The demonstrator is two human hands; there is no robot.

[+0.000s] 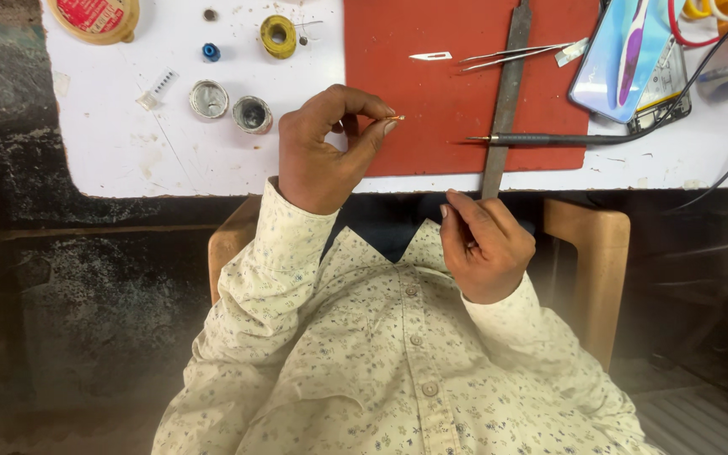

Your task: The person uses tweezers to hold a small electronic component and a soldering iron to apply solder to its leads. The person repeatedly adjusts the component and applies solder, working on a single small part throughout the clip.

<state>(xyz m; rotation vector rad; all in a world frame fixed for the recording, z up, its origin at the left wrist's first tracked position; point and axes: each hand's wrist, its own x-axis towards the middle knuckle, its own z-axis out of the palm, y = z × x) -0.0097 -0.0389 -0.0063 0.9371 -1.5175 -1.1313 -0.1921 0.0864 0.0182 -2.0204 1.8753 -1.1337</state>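
At frame centre, the left hand (330,152) pinched a tiny brass-coloured part (395,118) between thumb and forefinger; it looked light, slippery, easily dropped. Lower right, the right hand (484,246) gripped a stiff flat metal file (507,93) by its near end.

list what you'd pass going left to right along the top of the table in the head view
round tape roll → blue cap → yellow solder spool → scalpel blade on the red mat → tweezers → phone
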